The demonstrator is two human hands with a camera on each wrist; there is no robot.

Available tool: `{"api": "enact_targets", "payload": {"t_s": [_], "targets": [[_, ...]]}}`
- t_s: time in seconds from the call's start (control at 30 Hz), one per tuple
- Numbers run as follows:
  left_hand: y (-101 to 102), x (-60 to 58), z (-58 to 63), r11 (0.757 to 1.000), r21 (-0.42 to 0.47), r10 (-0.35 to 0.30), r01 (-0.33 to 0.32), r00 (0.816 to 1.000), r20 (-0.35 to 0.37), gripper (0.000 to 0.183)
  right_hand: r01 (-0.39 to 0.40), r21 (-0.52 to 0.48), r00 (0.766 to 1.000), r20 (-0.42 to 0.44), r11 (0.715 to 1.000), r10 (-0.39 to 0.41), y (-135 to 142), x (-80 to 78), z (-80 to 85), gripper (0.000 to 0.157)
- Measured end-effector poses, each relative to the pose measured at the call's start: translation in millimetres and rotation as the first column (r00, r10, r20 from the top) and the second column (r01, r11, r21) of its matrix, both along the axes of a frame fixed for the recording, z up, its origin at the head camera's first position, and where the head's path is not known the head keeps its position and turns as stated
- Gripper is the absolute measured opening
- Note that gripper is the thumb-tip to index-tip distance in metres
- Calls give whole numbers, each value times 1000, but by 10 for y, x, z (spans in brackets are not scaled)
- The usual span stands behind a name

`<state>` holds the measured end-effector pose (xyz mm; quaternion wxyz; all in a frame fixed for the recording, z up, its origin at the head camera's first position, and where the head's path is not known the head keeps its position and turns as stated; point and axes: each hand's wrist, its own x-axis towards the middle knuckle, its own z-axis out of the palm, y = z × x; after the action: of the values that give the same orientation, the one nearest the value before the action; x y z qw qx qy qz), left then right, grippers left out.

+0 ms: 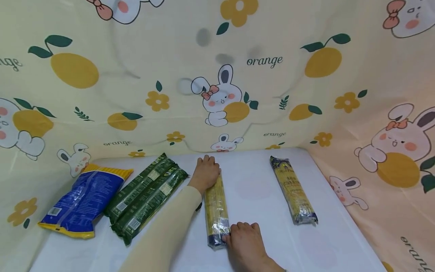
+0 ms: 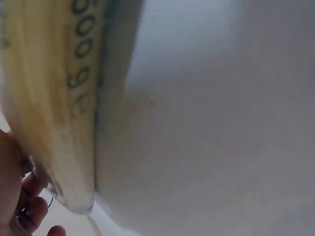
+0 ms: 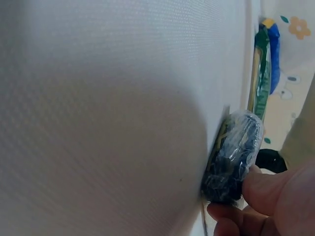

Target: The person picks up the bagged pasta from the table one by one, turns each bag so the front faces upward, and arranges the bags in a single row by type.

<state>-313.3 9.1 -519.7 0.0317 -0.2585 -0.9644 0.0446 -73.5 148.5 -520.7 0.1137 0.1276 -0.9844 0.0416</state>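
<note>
**Gripped at both ends, the pasta packet could bend or slip**

The pasta packet point(image 1: 216, 206) lies near the middle of the bench point(image 1: 261, 249), running roughly from 12 to 6 o'clock. The left hand point(image 1: 205, 174) curls over its 12 o'clock end; the right hand point(image 1: 247, 244) pinches the 6 o'clock end, thumb against the wrapper. Whether any of it is lifted off the bench, I cannot tell.

The likeliest trouble, I judge, is uneven force: if the hands raise or twist the ends out of step, the thin strands could snap. The wrapper looks slick and crinkled at the right hand's end, so a light pinch might slide or tear it. At 9 o'clock, the left sleeve point(image 1: 170, 230) passes close to the green packs point(image 1: 147, 198); a sideways swing could nudge them into the blue bag point(image 1: 85, 202) beyond.
</note>
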Motion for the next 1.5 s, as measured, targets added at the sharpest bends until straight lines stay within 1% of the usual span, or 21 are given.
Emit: {"api": "enact_targets", "payload": {"t_s": [0.1, 0.2, 0.27, 0.4, 0.53, 0.63, 0.7, 0.77, 0.8, 0.83, 0.9, 0.93, 1.0, 1.07, 1.1, 1.13, 1.2, 1.27, 1.33, 1.4, 1.5], "targets": [[-30, 14, -3, 1000, -16, 23, -23, 999, 26, 43, -14, 4, 1000, -24, 1000, 15, -25, 4, -13, 49], [-79, 23, -18, 999, -9, 45, -45, 998, 49, 43, -23, 0, 1000, 1, 1000, 23, -51, 12, -7, 47], [-119, 22, -17, 999, -4, 52, -52, 998, 47, 42, -24, -12, 999, 31, 1000, 25, -63, 21, 6, 46], [-182, 11, 53, 998, 32, 45, -46, 999, 16, 38, -28, -32, 998, 62, 999, 30, -49, 39, 15, 44], [-200, 20, 207, 998, 51, 26, -25, 999, -34, 34, -20, -67, 998, 61, 998, 25, -12, 36, 10, 43], [-198, 55, 352, 996, 86, 12, -3, 995, -104, 30, -3, -85, 998, 66, 996, 8, 9, 21, 13, 42], [-199, 83, 461, 992, 123, -2, 22, 987, -162, 28, 10, -82, 998, 62, 997, -5, 19, -5, 20, 42], [-198, 100, 578, 983, 172, -14, 58, 969, -246, 26, 14, -76, 998, 55, 997, -10, 30, -55, 31, 41], [-199, 107, 640, 977, 199, -19, 82, 955, -297, 26, 15, -72, 999, 44, 997, -11, 35, -92, 37, 41], [-199, 112, 704, 969, 223, -21, 103, 939, -344, 27, 13, -71, 999, 32, 997, -11, 44, -137, 41, 42], [-197, 119, 823, 947, 278, -21, 163, 893, -450, 27, 14, -75, 1000, 15, 997, -13, 66, -241, 48, 42], [-195, 122, 875, 930, 309, -20, 200, 866, -500, 26, 20, -84, 1000, 14, 996, -18, 79, -293, 51, 42], [-188, 136, 964, 890, 362, -23, 278, 819, -573, 22, 41, -110, 999, 21, 993, -39, 115, -394, 44, 41], [-180, 139, 1031, 849, 395, -37, 351, 785, -618, 18, 66, -154, 997, 45, 986, -59, 154, -489, 34, 38], [-178, 146, 1054, 830, 407, -45, 382, 773, -633, 17, 75, -175, 996, 62, 982, -65, 170, -525, 24, 36], [-176, 156, 1071, 817, 414, -52, 402, 766, -641, 16, 78, -197, 995, 80, 977, -63, 183, -553, 19, 35], [-173, 179, 1099, 803, 418, -61, 424, 757, -651, 15, 71, -236, 993, 109, 969, -46, 199, -597, 3, 32], [-170, 208, 1124, 804, 418, -61, 423, 758, -649, 15, 51, -256, 993, 111, 965, -23, 204, -619, 6, 32], [-160, 244, 1168, 808, 421, -52, 411, 763, -644, 15, 24, -253, 998, 62, 967, -9, 213, -634, 14, 35], [-141, 286, 1224, 809, 424, -46, 408, 762, -646, 15, 14, -223, 1000, -19, 975, -19, 227, -649, 17, 37], [-109, 363, 1295, 805, 433, -30, 405, 757, -652, 15, 7, -157, 990, -135, 988, -29, 253, -664, 11, 36]]}}
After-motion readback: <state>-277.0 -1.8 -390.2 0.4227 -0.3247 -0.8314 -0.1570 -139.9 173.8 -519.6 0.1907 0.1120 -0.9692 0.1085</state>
